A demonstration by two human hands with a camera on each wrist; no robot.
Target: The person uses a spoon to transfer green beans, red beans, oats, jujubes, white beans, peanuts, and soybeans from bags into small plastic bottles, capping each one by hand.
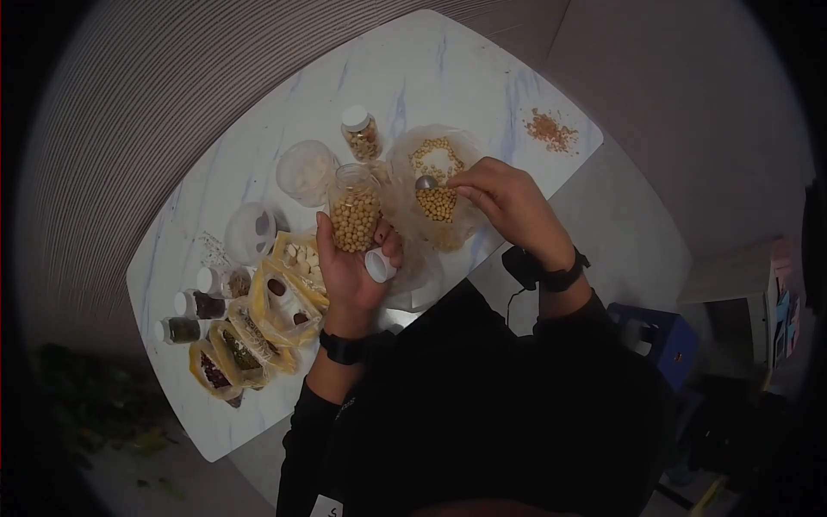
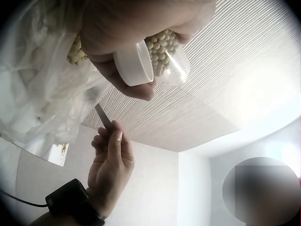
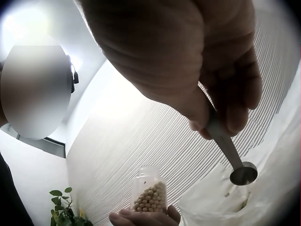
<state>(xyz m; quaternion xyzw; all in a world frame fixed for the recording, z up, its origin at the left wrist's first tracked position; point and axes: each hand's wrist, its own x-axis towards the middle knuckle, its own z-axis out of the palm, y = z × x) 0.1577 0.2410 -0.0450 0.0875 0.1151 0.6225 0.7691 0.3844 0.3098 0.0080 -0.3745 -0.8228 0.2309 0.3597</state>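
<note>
My left hand holds a clear jar of pale yellow soybeans, its mouth uncovered. A white screw lid is kept in the same hand, by the curled fingers, as the left wrist view also shows the lid. With thumb and fingers my right hand pinches the handle of a metal measuring spoon. Its small round bowl is over an open plastic bag of soybeans, to the right of the jar.
A lidded jar stands behind the held one. Left are clear plastic tubs, three small white-capped jars and several opened yellow bags of dry goods. Reddish crumbs lie at the table's far right. A blue stool stands beside the table.
</note>
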